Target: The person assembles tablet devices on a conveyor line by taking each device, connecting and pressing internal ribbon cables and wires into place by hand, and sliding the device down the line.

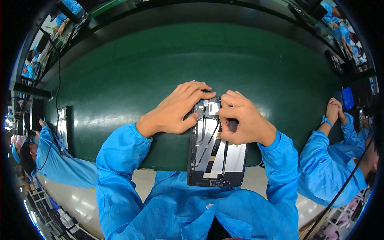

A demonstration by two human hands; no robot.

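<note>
An opened tablet with a black frame lies in front of me, its inside facing up, showing silvery plates, black ribbon cables and small parts at the far end. Its near end reaches past the table's front edge. My left hand rests at the far left corner, fingers stretched out, with the thumb touching the left edge. Above the tablet's right side, my right hand is closed in a pinch, fingertips turned down at the inner parts. Whatever is between those fingertips is hidden.
The table has a dark green mat. On the left, another device lies near a person in blue, with a black cable hanging above. To the right sits a person with joined hands, beside a blue object.
</note>
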